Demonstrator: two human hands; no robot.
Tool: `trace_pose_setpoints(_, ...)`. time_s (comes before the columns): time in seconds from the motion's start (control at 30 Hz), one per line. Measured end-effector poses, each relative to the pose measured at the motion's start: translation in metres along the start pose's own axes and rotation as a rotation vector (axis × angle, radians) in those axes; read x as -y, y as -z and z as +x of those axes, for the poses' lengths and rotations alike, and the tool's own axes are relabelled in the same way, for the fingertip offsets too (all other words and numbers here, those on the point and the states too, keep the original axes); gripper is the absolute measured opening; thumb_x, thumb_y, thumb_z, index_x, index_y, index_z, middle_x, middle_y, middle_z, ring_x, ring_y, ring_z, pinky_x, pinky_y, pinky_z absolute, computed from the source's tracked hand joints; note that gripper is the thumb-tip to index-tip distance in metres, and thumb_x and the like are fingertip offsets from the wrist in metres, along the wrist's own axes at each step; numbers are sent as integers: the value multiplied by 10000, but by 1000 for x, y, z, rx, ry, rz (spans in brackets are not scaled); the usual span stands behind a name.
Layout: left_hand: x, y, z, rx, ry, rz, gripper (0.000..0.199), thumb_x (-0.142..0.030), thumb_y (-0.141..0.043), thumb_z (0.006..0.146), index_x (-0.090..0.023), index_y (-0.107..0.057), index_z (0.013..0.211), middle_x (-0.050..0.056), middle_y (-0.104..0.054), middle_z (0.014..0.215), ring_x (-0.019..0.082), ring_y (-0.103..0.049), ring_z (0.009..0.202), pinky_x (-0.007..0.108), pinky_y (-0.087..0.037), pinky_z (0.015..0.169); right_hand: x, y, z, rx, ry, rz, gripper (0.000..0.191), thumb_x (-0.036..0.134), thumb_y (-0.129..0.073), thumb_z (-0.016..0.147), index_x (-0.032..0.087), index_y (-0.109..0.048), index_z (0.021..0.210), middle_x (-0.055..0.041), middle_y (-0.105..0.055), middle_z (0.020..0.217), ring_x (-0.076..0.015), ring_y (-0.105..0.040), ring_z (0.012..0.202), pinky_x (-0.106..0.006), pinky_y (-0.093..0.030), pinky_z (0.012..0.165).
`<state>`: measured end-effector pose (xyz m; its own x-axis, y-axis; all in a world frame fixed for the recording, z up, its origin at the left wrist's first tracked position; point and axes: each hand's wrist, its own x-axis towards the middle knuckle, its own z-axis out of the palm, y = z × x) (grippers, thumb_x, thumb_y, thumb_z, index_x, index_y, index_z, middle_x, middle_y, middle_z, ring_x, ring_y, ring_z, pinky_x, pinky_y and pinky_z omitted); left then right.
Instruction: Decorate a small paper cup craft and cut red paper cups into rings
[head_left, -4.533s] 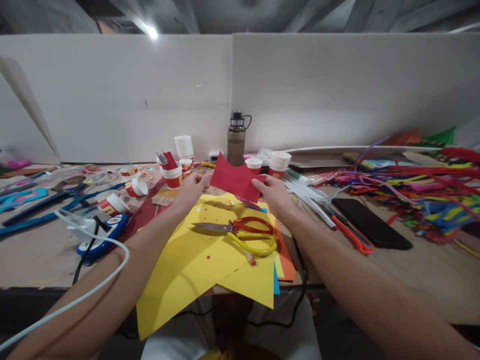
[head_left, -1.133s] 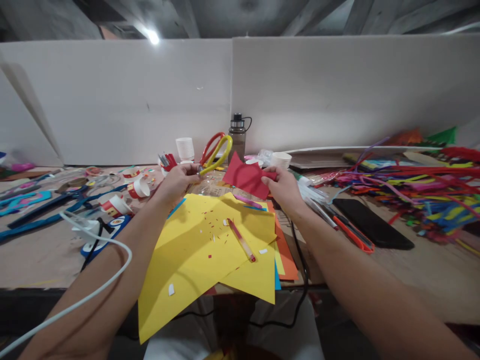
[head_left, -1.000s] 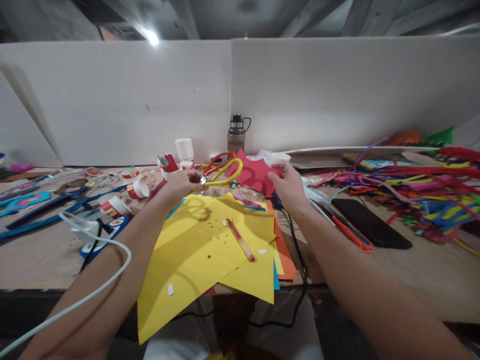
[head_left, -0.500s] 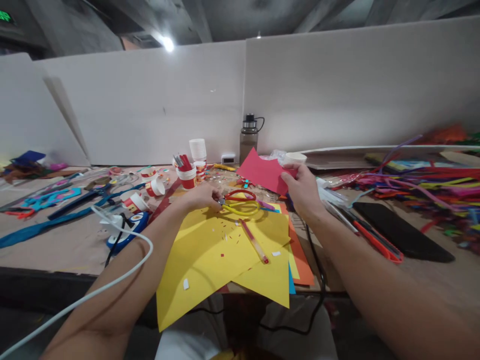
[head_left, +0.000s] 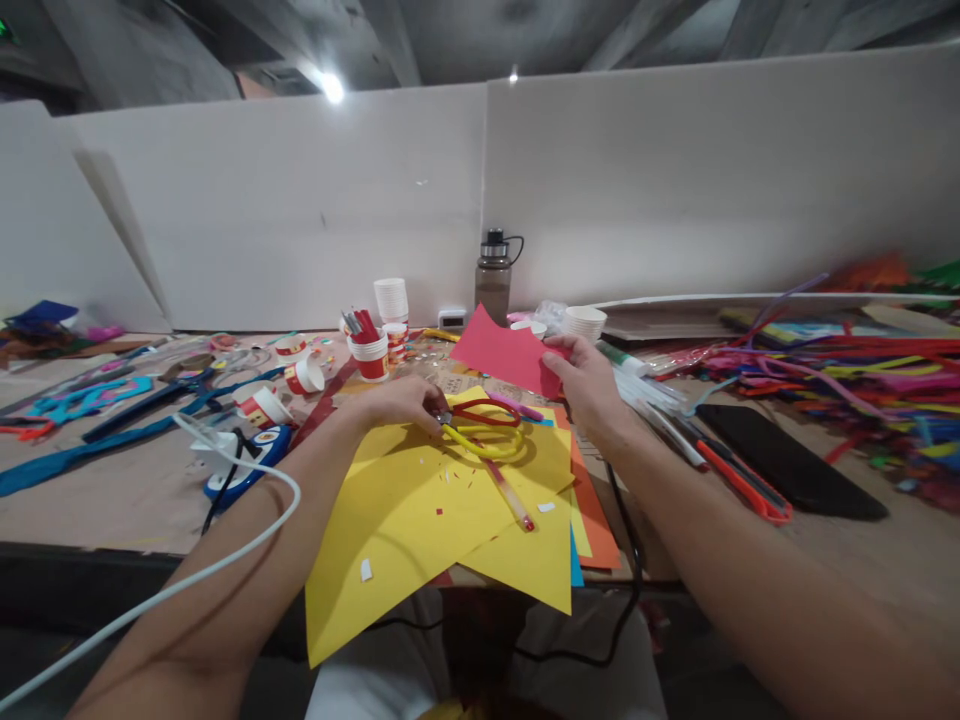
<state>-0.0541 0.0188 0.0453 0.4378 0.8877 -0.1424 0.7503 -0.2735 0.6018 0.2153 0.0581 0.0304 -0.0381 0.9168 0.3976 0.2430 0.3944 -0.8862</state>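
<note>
My left hand [head_left: 409,404] is closed around the blade end of a pair of scissors [head_left: 491,450], whose red and yellow handle loops point right; its blades are hidden by the fingers. Pinched at its right edge in my right hand [head_left: 589,388], a red sheet of paper [head_left: 510,358] is held up with a notched upper edge. Beneath the scissors lie yellow sheets [head_left: 420,530] strewn with small red and white scraps. A red-ended pencil or pen [head_left: 516,502] rests on them, partly behind the handles.
A bottle [head_left: 493,280] stands at the back near the white partition. Paper cups [head_left: 368,358], one filled with pencils, are on the left, near a blue power strip [head_left: 251,465] with a white cable. A utility knife [head_left: 742,480], a black phone [head_left: 787,460] and colourful pipe cleaners [head_left: 847,375] lie right.
The red sheet and my right hand have shifted slightly left, uncovering a white cup behind. The scissors' handles have dropped a little over the pencil or pen. The camera view has shifted slightly.
</note>
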Motion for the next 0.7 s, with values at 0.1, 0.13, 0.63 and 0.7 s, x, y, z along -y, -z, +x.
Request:
trace_pose_setpoints(0.1, -5, -3, 0, -6, 19, 29, 390, -338, -731, 548, -189, -715, 908, 53, -705, 883, 197, -617, 775, 254, -417, 645, 5, -4, -6, 20, -25, 122, 316, 361, -576, 740, 210, -557, 1017, -12, -646, 805, -158, -613, 685, -259, -486, 568)
trace_pose_setpoints(0.13, -6, -4, 0, -4, 18, 47, 385, -338, -727, 554, -191, -715, 909, 54, -706, 889, 200, -619, 781, 256, -421, 647, 7, -5, -8, 39, -43, 167, 303, 352, -597, 725, 212, -563, 992, -4, -643, 789, -153, -611, 679, -257, -483, 571)
trace_pose_setpoints(0.63, -34, -12, -11, -153, -112, -761, 401, -516, -591, 757, -138, -695, 843, 132, -703, 886, 210, -656, 824, 319, -499, 735, 23, -22, -26, 64, -218, 429, 328, 305, -689, 642, 190, -535, 908, 21, -619, 719, -97, -555, 560, -194, -398, 465)
trace_pose_setpoints(0.7, -41, -23, -4, -275, -64, -994, 333, -434, -683, 708, -145, -663, 874, 82, -695, 804, 161, -648, 691, 285, -498, 657, 24, -23, -27, 83, -203, 411, 343, 330, -686, 656, 191, -523, 923, 33, -596, 695, -81, -511, 516, -183, -362, 428)
